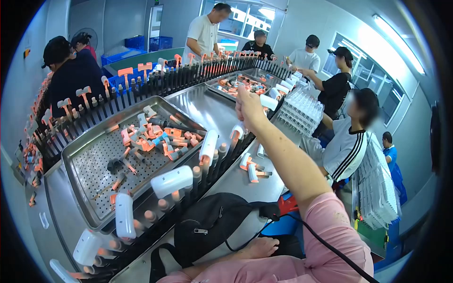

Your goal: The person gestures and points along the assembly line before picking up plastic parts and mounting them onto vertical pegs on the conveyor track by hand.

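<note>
My right hand [249, 109] is stretched forward over the row of upright black posts, with its fingers curled closed; what they grip, if anything, is hidden. Just below it, a white-and-orange plastic piece [237, 130] sits on a post. White plastic shells [172, 181] with orange undersides top several nearer posts. Low in the view, my left hand [262, 247] rests in my lap, fingers loosely bent and nothing visible in them. A black bag [214, 226] lies beside that arm.
Inside the post loop, a perforated metal tray [89, 177] holds orange, white and dark parts; a second tray [214, 87] lies farther off. Loose pieces [252, 170] are on the steel table. Clear plastic racks [302, 111] stand right, near a seated person [349, 146]. Other people work around the line.
</note>
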The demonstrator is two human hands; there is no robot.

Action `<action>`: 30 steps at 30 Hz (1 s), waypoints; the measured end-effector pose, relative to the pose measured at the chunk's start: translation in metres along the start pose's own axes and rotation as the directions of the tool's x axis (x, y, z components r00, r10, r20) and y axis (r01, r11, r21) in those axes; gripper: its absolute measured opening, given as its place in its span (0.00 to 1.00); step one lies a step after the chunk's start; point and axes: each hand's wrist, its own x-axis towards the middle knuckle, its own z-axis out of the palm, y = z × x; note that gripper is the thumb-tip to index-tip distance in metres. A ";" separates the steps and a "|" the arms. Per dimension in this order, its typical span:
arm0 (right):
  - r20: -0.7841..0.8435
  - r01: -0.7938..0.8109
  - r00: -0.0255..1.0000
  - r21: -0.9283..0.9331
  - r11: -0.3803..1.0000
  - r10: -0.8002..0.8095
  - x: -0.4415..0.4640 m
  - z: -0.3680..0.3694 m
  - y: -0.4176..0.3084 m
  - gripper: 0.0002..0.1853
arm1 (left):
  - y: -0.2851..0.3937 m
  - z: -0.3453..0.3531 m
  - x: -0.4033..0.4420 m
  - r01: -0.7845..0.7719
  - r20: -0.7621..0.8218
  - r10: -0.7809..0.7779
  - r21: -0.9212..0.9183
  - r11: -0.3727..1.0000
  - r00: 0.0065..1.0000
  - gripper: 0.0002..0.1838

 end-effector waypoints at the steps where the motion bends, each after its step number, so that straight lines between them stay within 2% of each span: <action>1: -0.051 -0.032 0.998 0.019 0.999 0.033 0.007 0.003 -0.010 0.24 | -0.005 -0.009 0.001 0.002 0.006 -0.002 0.032 0.999 1.000 0.13; 2: -0.097 -0.069 0.993 0.040 0.997 0.072 0.015 0.007 -0.022 0.23 | -0.012 -0.016 0.003 -0.006 0.017 0.005 0.053 0.999 1.000 0.13; 3: -0.144 0.048 0.989 0.041 0.998 -0.042 0.018 0.005 -0.039 0.23 | -0.016 -0.020 0.005 -0.009 0.022 0.008 0.068 0.998 1.000 0.12; 4: -0.140 0.060 0.988 0.023 0.998 -0.057 0.007 0.005 -0.039 0.24 | 0.025 0.015 0.001 -0.002 -0.012 0.001 -0.040 0.999 1.000 0.12; 5: -0.053 0.119 0.992 0.107 0.987 -0.113 0.020 0.001 -0.055 0.25 | 0.017 0.007 0.005 -0.016 -0.026 0.016 -0.025 1.000 1.000 0.12; 6: -0.064 0.124 0.991 0.192 0.974 -0.114 0.018 0.009 -0.069 0.25 | 0.011 0.002 0.003 -0.022 -0.030 0.021 -0.014 1.000 0.999 0.11; 8: -0.009 0.191 0.981 0.235 0.953 -0.195 0.026 0.007 -0.060 0.25 | 0.000 -0.006 -0.005 -0.014 -0.012 0.014 0.010 1.000 1.000 0.11; 10: -0.136 0.125 0.984 0.082 0.989 -0.113 0.019 0.014 -0.022 0.25 | 0.000 -0.003 -0.003 0.008 0.010 -0.008 0.014 1.000 1.000 0.11; 11: -0.039 -0.059 0.997 0.134 0.989 0.064 0.009 0.016 -0.007 0.24 | -0.003 0.001 -0.001 -0.005 -0.001 0.005 0.004 1.000 1.000 0.11; 14: 0.014 -0.116 0.993 0.110 0.987 0.115 0.001 0.032 -0.020 0.24 | -0.010 0.010 0.000 -0.018 -0.033 0.017 -0.006 1.000 0.999 0.10; 15: 0.035 -0.094 0.995 0.129 0.987 0.091 0.003 0.034 -0.025 0.24 | -0.008 0.006 0.000 -0.013 -0.035 0.013 0.002 1.000 0.999 0.10; 16: 0.009 0.007 1.000 0.142 0.990 -0.008 0.004 0.037 -0.034 0.24 | -0.006 0.004 -0.001 -0.008 -0.038 0.008 0.007 1.000 0.999 0.10; 19: 0.013 0.109 0.993 0.248 0.963 -0.116 0.018 0.020 -0.051 0.24 | -0.006 0.005 -0.002 -0.018 -0.072 0.017 -0.014 1.000 0.997 0.10; 22: -0.138 0.142 0.982 0.073 0.987 -0.131 0.020 0.006 -0.020 0.24 | -0.008 0.007 0.001 0.005 -0.015 -0.005 0.009 1.000 1.000 0.11; 23: -0.142 -0.034 0.989 -0.009 0.999 0.033 0.012 0.004 -0.005 0.24 | -0.008 0.009 0.000 -0.001 -0.020 0.001 0.010 1.000 1.000 0.11; 26: -0.045 -0.082 0.995 0.108 0.991 0.087 0.018 0.002 -0.010 0.24 | -0.006 0.008 0.001 -0.010 -0.024 0.010 0.021 1.000 1.000 0.11; 27: -0.022 0.020 1.000 0.087 0.996 -0.018 0.020 0.001 -0.017 0.22 | -0.005 0.007 0.000 -0.005 -0.010 0.005 0.025 1.000 1.000 0.11; 30: -0.116 0.110 0.989 0.189 0.976 -0.089 0.034 -0.004 -0.052 0.23 | -0.005 0.006 0.001 0.020 0.021 -0.020 0.031 0.999 1.000 0.11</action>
